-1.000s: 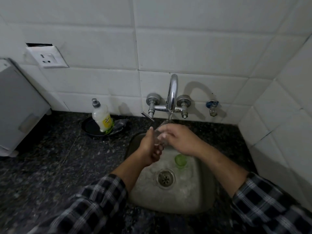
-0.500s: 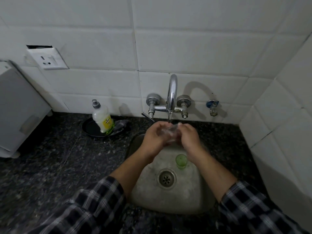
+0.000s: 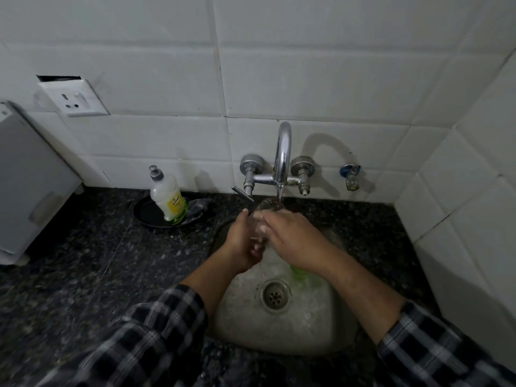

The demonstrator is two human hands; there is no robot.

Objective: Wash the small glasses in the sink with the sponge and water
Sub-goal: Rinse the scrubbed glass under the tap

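Under the tap point(image 3: 282, 152), left hand point(image 3: 241, 244) and right hand point(image 3: 296, 238) grip a clear glass point(image 3: 268, 206), the right half-hiding a green glass point(image 3: 298, 270).

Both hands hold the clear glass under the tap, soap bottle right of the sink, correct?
No: head view shows the soap bottle left of the sink. The left hand and right hand do hold the clear glass under the tap.
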